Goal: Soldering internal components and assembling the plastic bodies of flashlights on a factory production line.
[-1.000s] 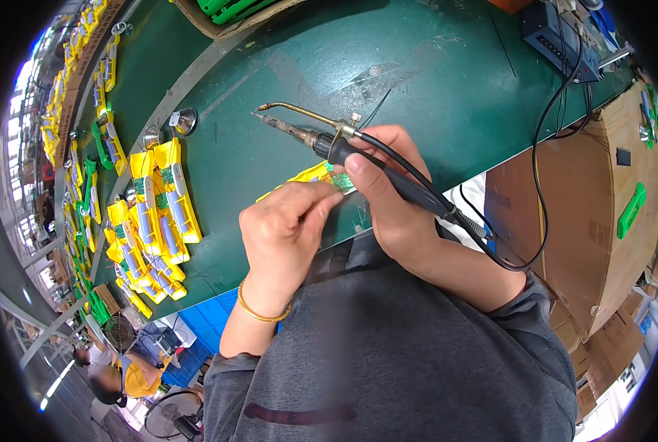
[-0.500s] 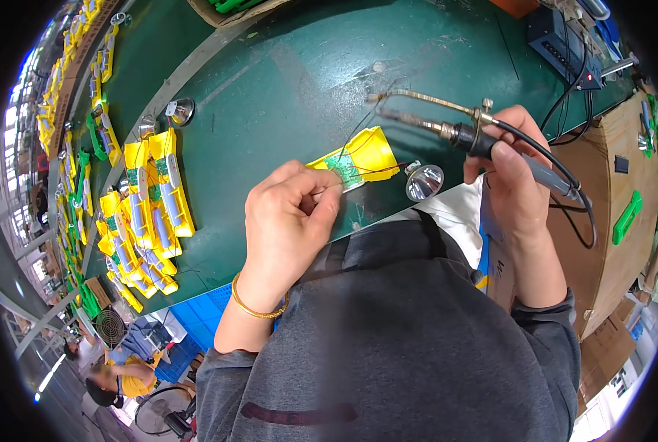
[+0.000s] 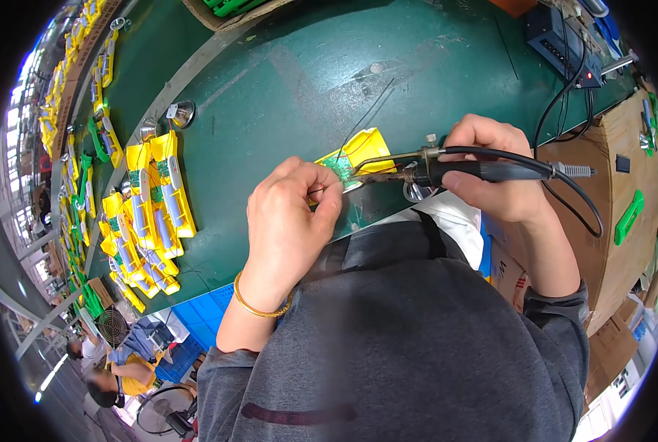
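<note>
Across the middle of the view, the green workbench (image 3: 270, 96) carried the work, with a brown carton (image 3: 614, 191) beyond its end at 3 o'clock and a cluster of opened yellow housings (image 3: 145, 210) at 9 o'clock. Right hand (image 3: 522, 200): fingers wrapped round the black handle of a soldering iron (image 3: 494, 172), pointing toward 9 o'clock. Left hand (image 3: 288, 202): thumb and fingers drawn together on the left end of a single yellow housing (image 3: 369, 144), at 12 to 1 o'clock; whether they also pinched a lead could not be told.

Risks, as judged: a tug on the looping black hose (image 3: 505, 153) could have jerked the iron. The housing could have twisted had the left grip slackened. The shiny reflector (image 3: 416, 193), beneath the iron, could have been knocked. The hot end sat near the left fingertips; a slip could have burned them or scorched the green circuit board (image 3: 334, 163). Contact with the board: not determinable.

Edges and room: bare bench lay open from 10 to 1 o'clock beyond the housing, crossed by thin dark leads. Toward 5 o'clock the bench edge ran close by the reflector, leaving little margin.
</note>
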The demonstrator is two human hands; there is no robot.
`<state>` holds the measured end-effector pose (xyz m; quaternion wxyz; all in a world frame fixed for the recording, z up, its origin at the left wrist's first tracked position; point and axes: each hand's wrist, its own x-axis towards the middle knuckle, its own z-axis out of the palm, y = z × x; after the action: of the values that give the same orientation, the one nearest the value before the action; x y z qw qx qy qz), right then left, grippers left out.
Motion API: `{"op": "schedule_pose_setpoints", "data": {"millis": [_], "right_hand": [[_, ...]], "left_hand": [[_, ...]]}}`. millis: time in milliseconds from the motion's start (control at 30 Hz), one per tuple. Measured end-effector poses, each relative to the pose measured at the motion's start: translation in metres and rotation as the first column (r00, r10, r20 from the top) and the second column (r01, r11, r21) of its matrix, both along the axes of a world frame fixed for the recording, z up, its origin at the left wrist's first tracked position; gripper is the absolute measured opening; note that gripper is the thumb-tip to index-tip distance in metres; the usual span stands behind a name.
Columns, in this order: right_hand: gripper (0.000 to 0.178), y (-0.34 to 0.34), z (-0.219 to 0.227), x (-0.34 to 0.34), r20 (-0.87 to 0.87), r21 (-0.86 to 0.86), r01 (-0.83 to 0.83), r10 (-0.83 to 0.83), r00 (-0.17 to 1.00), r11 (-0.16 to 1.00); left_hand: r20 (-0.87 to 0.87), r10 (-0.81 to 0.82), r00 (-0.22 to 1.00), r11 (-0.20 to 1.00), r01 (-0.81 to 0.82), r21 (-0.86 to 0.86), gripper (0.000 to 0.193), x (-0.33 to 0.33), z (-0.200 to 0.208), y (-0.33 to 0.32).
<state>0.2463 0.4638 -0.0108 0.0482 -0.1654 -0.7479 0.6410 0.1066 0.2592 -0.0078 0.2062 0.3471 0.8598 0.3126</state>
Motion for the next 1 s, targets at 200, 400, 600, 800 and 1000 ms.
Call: {"op": "schedule_pose_setpoints", "data": {"millis": [200, 400, 600, 800, 1000], "right_hand": [[0.019, 0.001, 0.003, -0.008, 0.061, 0.000, -0.052, 0.052, 0.997, 0.999], [0.016, 0.002, 0.005, -0.013, 0.088, -0.097, -0.029, 0.038, 0.995, 0.995], [0.014, 0.005, 0.002, -0.012, 0.126, -0.274, 0.030, 0.005, 0.992, 0.961], [0.031, 0.017, -0.006, -0.010, 0.042, -0.325, 0.161, -0.156, 0.987, 0.932], [0.031, 0.016, -0.006, 0.002, -0.059, -0.394, 0.274, -0.322, 0.945, 0.877]], "left_hand": [[0.058, -0.033, 0.998, 0.999, 0.033, 0.000, 0.002, -0.004, 0.001, -0.001], [0.077, -0.048, 0.996, 0.999, 0.049, -0.019, 0.002, -0.005, 0.002, -0.001], [0.053, -0.105, 0.993, 0.994, 0.106, -0.015, 0.002, -0.008, 0.001, 0.000], [0.023, -0.128, 0.992, 0.991, 0.129, -0.038, 0.004, -0.014, 0.003, 0.007], [-0.203, -0.252, 0.946, 0.967, 0.239, -0.088, 0.008, -0.007, 0.015, 0.008]]}}
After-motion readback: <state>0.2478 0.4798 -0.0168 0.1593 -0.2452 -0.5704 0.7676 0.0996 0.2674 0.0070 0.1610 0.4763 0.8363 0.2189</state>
